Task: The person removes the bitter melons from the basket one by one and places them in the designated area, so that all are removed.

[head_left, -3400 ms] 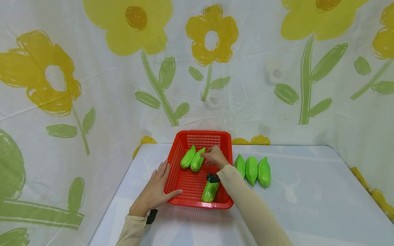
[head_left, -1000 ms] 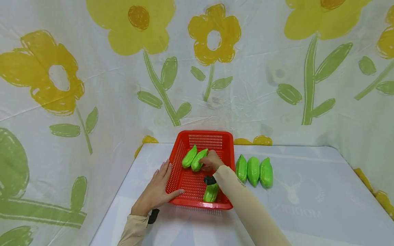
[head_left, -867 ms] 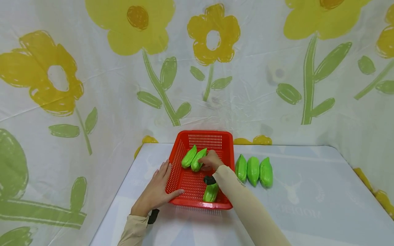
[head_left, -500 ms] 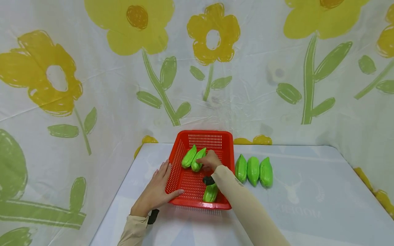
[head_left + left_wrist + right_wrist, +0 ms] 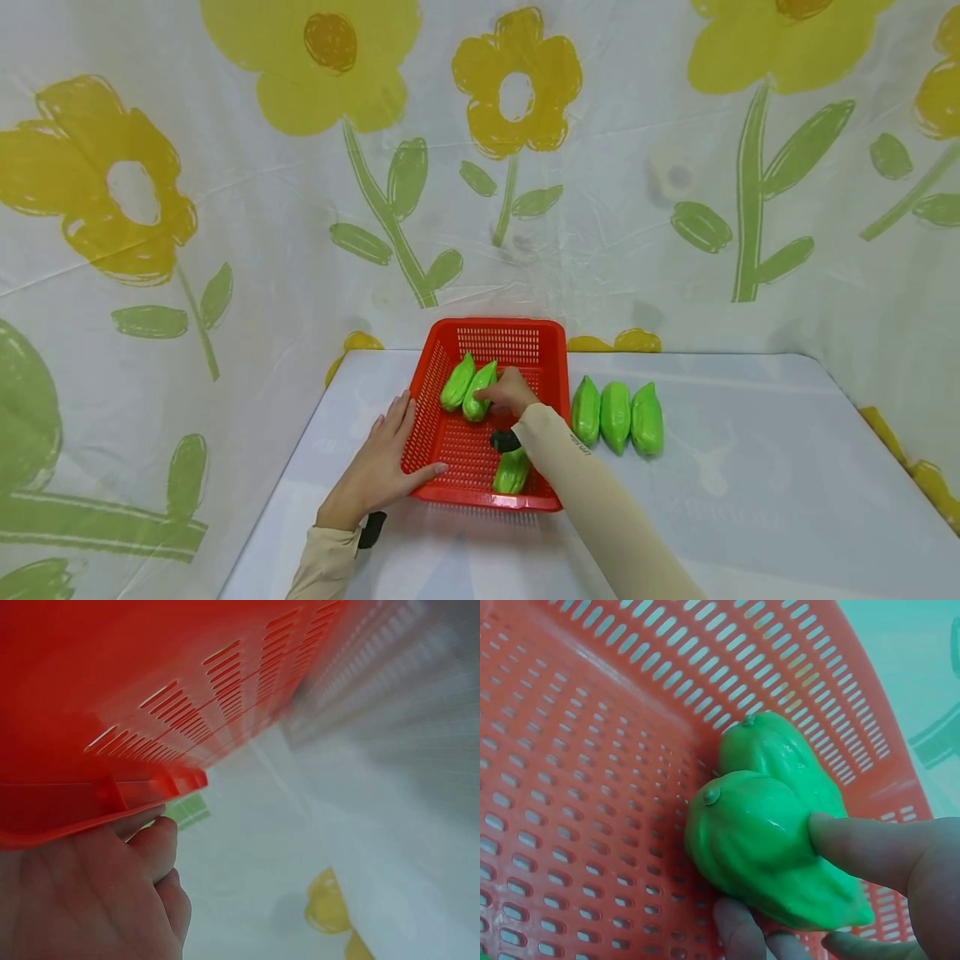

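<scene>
In the head view a red perforated basket point(image 5: 465, 454) holds several bright green, ridged, gourd-like fruits. My right hand point(image 5: 512, 392) reaches inside and pinches one green fruit point(image 5: 474, 404). In the right wrist view, the thumb presses on top of that fruit point(image 5: 742, 832) while fingertips show along its lower side. Against it lies a second green fruit point(image 5: 457, 383), by the basket's left wall. Another green fruit point(image 5: 511, 473) sits at the near end, partly hidden by the right wrist. My left hand point(image 5: 378, 462) rests along the basket's left rim, fingers straight, thumb stretched toward the front corner.
Right of the basket, a row of green fruits point(image 5: 616, 417) lies on the pale table point(image 5: 750, 500). A flower-printed cloth point(image 5: 615, 208) hangs behind the table and at its sides. Each wrist wears a dark band.
My right hand has come lower and closer, its thumb now on the fruit's side. The held fruit has turned slightly, tip moving left. My left hand keeps its place on the rim.
</scene>
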Demonstrator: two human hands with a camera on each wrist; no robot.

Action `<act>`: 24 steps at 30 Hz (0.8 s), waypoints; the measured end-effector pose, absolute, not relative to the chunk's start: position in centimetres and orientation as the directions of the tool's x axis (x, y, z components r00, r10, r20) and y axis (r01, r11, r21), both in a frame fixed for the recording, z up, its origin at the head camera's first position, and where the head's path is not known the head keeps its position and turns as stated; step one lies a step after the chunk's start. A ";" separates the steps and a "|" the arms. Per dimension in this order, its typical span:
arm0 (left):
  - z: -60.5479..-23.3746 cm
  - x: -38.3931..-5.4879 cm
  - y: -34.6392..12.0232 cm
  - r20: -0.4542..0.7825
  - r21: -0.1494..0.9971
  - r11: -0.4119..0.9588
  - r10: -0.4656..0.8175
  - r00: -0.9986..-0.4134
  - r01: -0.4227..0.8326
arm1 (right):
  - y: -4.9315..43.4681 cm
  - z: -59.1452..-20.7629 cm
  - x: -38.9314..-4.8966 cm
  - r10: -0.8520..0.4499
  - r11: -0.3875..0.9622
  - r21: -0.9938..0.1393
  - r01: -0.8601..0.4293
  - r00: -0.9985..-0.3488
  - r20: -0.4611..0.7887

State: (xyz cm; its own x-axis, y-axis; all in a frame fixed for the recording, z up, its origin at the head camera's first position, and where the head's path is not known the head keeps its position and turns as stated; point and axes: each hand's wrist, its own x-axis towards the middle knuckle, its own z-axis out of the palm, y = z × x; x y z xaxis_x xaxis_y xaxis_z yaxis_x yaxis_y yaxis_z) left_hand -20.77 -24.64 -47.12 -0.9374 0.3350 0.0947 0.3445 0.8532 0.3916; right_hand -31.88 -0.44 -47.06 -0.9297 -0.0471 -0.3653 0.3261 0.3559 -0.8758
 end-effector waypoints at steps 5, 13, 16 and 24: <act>-47.1 -20.7 -24.7 0.098 0.383 0.856 0.335 -0.937 0.346 | -0.5 -47.0 -31.8 -0.045 0.300 -0.884 0.359 -0.920 -0.389; -47.0 -20.7 -24.6 0.087 0.400 0.854 0.326 -0.941 0.332 | -0.1 -47.2 -32.5 -0.094 0.203 -0.883 0.424 -0.889 -0.449; -47.0 -20.6 -24.6 0.087 0.402 0.853 0.327 -0.941 0.333 | 0.1 -47.2 -32.8 -0.113 0.164 -0.878 0.450 -0.875 -0.470; -46.9 -20.6 -24.6 0.091 0.407 0.848 0.333 -0.939 0.340 | 0.4 -46.8 -32.8 -0.131 0.139 -0.877 0.460 -0.869 -0.477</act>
